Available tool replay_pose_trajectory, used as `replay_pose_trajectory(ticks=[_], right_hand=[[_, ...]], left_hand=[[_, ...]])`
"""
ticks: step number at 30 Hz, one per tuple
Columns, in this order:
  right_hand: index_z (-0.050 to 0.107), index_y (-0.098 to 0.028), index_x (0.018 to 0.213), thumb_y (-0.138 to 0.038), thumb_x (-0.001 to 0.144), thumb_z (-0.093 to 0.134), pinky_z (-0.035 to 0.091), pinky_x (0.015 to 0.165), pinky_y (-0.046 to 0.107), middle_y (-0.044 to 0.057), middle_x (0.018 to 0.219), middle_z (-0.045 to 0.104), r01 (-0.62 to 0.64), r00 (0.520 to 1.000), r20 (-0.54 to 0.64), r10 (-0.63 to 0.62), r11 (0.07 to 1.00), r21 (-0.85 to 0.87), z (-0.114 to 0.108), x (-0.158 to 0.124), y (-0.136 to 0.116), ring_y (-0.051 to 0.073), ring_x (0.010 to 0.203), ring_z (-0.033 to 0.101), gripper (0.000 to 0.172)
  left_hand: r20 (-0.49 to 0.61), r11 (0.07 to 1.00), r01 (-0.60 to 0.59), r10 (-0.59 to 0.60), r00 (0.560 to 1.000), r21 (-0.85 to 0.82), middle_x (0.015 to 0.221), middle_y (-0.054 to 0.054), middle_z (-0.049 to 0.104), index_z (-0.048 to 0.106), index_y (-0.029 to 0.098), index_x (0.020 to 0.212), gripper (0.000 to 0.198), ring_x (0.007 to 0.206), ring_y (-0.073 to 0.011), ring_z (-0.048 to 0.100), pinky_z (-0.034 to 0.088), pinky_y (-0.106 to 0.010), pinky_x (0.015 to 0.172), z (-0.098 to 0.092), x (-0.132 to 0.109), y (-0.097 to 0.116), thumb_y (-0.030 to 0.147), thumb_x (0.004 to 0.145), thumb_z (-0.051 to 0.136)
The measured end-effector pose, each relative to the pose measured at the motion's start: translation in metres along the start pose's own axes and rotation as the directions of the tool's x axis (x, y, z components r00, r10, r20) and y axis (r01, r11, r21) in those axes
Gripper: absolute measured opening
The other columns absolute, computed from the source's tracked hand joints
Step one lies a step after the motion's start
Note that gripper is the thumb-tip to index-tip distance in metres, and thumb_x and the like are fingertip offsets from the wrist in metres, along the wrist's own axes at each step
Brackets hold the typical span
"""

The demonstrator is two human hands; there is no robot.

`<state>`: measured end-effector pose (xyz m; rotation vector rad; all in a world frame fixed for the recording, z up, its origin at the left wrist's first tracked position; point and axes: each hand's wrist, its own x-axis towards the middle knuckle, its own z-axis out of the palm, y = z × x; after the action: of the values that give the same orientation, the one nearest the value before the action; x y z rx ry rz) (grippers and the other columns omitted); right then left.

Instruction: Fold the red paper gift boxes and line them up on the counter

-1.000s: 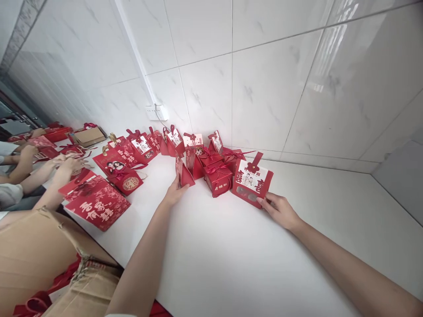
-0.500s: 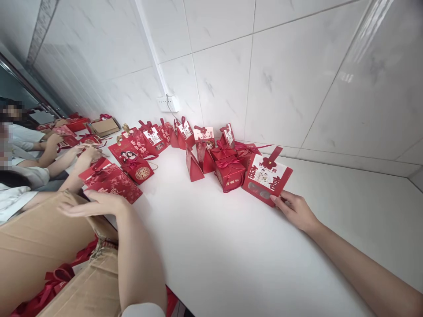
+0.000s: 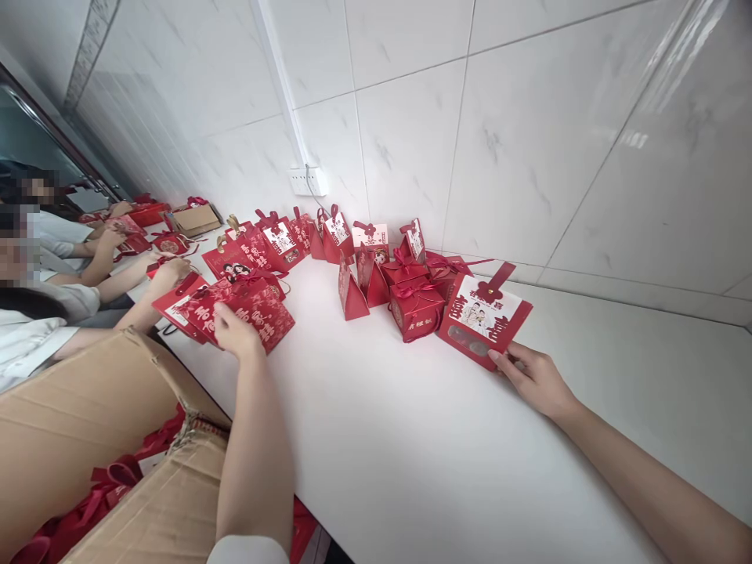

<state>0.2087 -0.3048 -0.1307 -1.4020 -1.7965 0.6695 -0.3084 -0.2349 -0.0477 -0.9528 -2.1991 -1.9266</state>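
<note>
At the right, my right hand [image 3: 534,380] pinches the lower corner of a red gift box [image 3: 479,317] with a white printed panel, a clear window and a flower-shaped ribbon loop on top. The box is tilted, its lower edge close to the table. On the left, my left hand [image 3: 235,330] is closed on a flat-sided red gift box [image 3: 273,317] with pale flower print and lettering. My thumb lies over its front; the other fingers are hidden. Just behind that box, another red box [image 3: 179,301] shows partly.
Several red gift boxes [image 3: 414,309] stand along the tiled wall on the white table [image 3: 376,439]. A socket [image 3: 307,181] is on the wall. Lower left is an open cardboard carton [image 3: 76,392] with red ribboned items. Co-workers' hands [image 3: 170,274] handle boxes at the far left.
My left hand, open and stretched out before, has closed on the flower-printed red box and shifted it right. My right hand keeps the white-panelled box. The view has turned slightly left.
</note>
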Motion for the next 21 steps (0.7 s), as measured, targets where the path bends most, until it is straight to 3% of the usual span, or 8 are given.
replay_pose_trajectory(ticks=[3,6,8,12,14,16,19,21], right_hand=[[0.051,-0.023,0.074,-0.051,0.091,0.047,0.043,0.06,0.028,0.0,0.07,0.061,-0.004,1.0,0.003,0.004,1.0,0.002,0.0,0.001,0.001,0.018,0.066,0.055,0.034],[0.051,-0.023,0.074,-0.052,0.091,0.047,0.043,0.06,0.028,0.001,0.07,0.06,-0.003,1.0,0.003,0.003,1.0,0.001,0.001,0.001,0.0,0.018,0.066,0.055,0.034],[0.051,-0.023,0.074,-0.052,0.092,0.046,0.043,0.06,0.028,0.001,0.07,0.06,0.012,1.0,0.006,-0.012,1.0,0.005,0.001,0.002,-0.002,0.018,0.066,0.054,0.034],[0.052,-0.022,0.077,-0.05,0.093,0.043,0.043,0.061,0.029,0.001,0.071,0.06,0.032,0.999,0.01,-0.032,0.999,0.024,0.001,0.004,-0.005,0.018,0.065,0.054,0.033],[0.055,-0.022,0.082,-0.049,0.094,0.042,0.044,0.065,0.029,0.002,0.077,0.061,0.051,0.999,-0.001,-0.051,0.997,0.064,0.0,0.005,-0.008,0.019,0.07,0.055,0.032],[0.057,-0.022,0.089,-0.048,0.095,0.04,0.045,0.071,0.031,0.004,0.087,0.062,0.099,0.995,-0.032,-0.096,0.988,0.116,-0.002,0.005,-0.012,0.02,0.079,0.057,0.031],[0.058,-0.023,0.093,-0.046,0.096,0.04,0.046,0.077,0.032,0.005,0.092,0.06,0.162,0.983,-0.122,-0.136,0.958,0.235,-0.005,0.002,-0.021,0.022,0.086,0.057,0.03],[0.058,-0.024,0.096,-0.046,0.096,0.04,0.047,0.08,0.034,0.005,0.093,0.06,0.171,0.98,-0.159,-0.123,0.924,0.341,-0.006,0.0,-0.028,0.022,0.088,0.058,0.029]], left_hand=[[0.168,0.999,-0.016,0.007,0.986,0.05,0.136,-0.021,0.048,0.044,0.009,0.129,0.055,0.13,-0.0288,0.043,0.028,-0.045,0.113,0.027,-0.023,0.004,0.047,0.097,0.021],[0.458,0.996,-0.071,0.035,0.888,0.062,0.136,-0.016,0.052,0.046,0.012,0.131,0.045,0.128,-0.0249,0.047,0.033,-0.037,0.112,0.055,-0.05,0.005,0.034,0.091,0.046],[0.556,0.993,-0.088,0.032,0.83,0.076,0.135,-0.016,0.052,0.048,0.012,0.13,0.049,0.13,-0.0263,0.045,0.031,-0.037,0.113,0.066,-0.064,0.008,0.026,0.084,0.057],[0.449,0.951,-0.31,0.28,0.849,-0.007,0.138,-0.016,0.045,0.044,0.013,0.132,0.048,0.134,-0.0253,0.037,0.026,-0.038,0.116,0.065,-0.088,0.037,0.026,0.087,0.052],[0.387,0.887,-0.442,0.456,0.801,-0.13,0.133,-0.011,0.049,0.047,0.018,0.128,0.039,0.13,-0.0225,0.041,0.029,-0.037,0.114,0.06,-0.109,0.062,0.029,0.091,0.047],[0.473,0.835,-0.469,0.55,0.689,-0.288,0.126,-0.009,0.054,0.053,0.02,0.117,0.03,0.123,-0.0217,0.048,0.037,-0.035,0.107,0.055,-0.138,0.086,0.033,0.093,0.043],[0.684,0.793,-0.376,0.607,0.405,-0.48,0.123,-0.009,0.056,0.057,0.021,0.092,0.022,0.121,-0.0219,0.051,0.045,-0.033,0.098,0.048,-0.188,0.111,0.038,0.093,0.043],[0.732,0.756,-0.36,0.64,0.232,-0.547,0.128,-0.009,0.054,0.055,0.021,0.084,0.02,0.126,-0.0243,0.047,0.043,-0.035,0.1,0.043,-0.213,0.117,0.039,0.09,0.05]])
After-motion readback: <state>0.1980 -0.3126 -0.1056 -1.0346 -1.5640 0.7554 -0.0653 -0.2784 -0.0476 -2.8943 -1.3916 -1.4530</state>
